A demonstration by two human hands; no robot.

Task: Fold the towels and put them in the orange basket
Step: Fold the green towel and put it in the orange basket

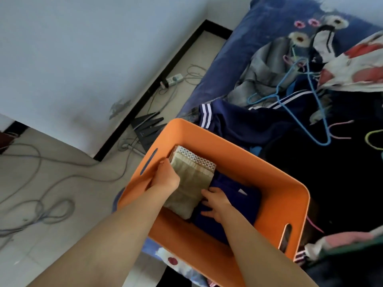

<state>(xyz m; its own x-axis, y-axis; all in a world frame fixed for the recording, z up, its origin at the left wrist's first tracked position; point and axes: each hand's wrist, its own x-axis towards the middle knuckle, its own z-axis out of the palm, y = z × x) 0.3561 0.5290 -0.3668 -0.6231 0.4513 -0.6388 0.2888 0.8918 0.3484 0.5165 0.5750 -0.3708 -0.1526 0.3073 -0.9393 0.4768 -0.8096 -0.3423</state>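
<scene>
The orange basket [275,179] stands at the edge of the bed. Inside it lies a folded beige towel [190,179] with a checkered band at its far end. Beside that, to the right, lies a folded dark blue cloth [244,201]. My left hand [165,175] is down between the basket's left wall and the towel, fingers curled at the towel's left edge. My right hand [215,204] rests with spread fingers on the blue cloth, touching the towel's right edge.
The bed [238,50] holds a heap of clothes: a navy striped garment [238,121], a grey garment [265,75], several wire hangers [298,100]. A floral blanket [352,65] lies at the right. Cables and a power strip [174,79] lie on the tiled floor to the left.
</scene>
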